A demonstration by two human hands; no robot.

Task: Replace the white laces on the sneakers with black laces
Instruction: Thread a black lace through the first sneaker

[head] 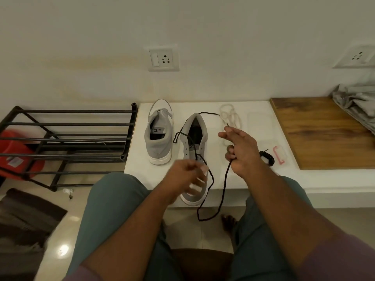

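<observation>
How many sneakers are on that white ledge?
2. One sneaker stands at the back left of the white ledge, without laces. The other sneaker lies nearer the person, with a black lace partly threaded; the left hand hides its toe.

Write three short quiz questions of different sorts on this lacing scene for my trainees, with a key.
1. True or false: the right hand holds the black lace.
2. Where do the white laces lie: A, on the white ledge beyond the right hand; B, on the shoe rack; C, in the nearer sneaker?
3. How many grey sneakers stand on the ledge?

Key: 1 true; 2 A; 3 two.
</observation>
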